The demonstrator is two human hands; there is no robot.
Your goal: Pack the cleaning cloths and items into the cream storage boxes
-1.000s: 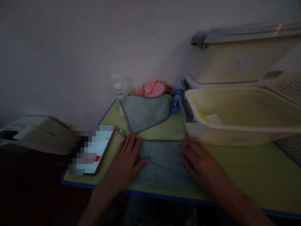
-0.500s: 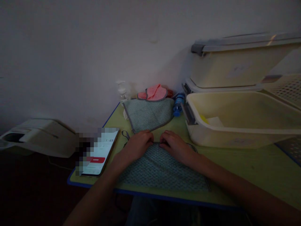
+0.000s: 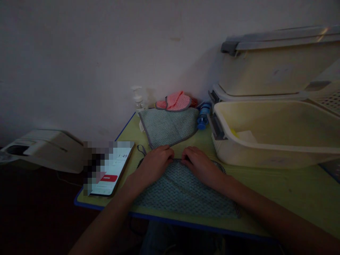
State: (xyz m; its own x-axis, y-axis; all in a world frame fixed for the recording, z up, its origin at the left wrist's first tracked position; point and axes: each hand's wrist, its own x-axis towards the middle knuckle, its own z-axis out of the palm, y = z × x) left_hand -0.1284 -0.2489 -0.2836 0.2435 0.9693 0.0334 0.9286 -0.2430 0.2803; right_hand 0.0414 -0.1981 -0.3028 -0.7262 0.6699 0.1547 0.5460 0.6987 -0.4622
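A grey-green woven cleaning cloth (image 3: 183,194) with a dark checked border and a hanging loop lies flat at the table's front edge. My left hand (image 3: 158,159) pinches its far edge left of the middle. Right of the middle, my right hand (image 3: 198,163) pinches the same edge, with a short stretch of border showing between the two. Both sets of fingertips are curled and partly hidden. Just beyond lies a second grey-green cloth (image 3: 170,124), and a folded pink cloth (image 3: 177,102) rests at its far side.
A phone (image 3: 113,173) lies on the left of the table (image 3: 265,191). A clear pump bottle (image 3: 138,99) and a blue-capped bottle (image 3: 204,115) stand or lie behind. An open cream bin (image 3: 265,156) sits right, another bin (image 3: 255,74) behind it. A white appliance (image 3: 50,148) is far left.
The view has shifted slightly. Both hands stay on the cloth's far edge, with the gap between them a touch wider.
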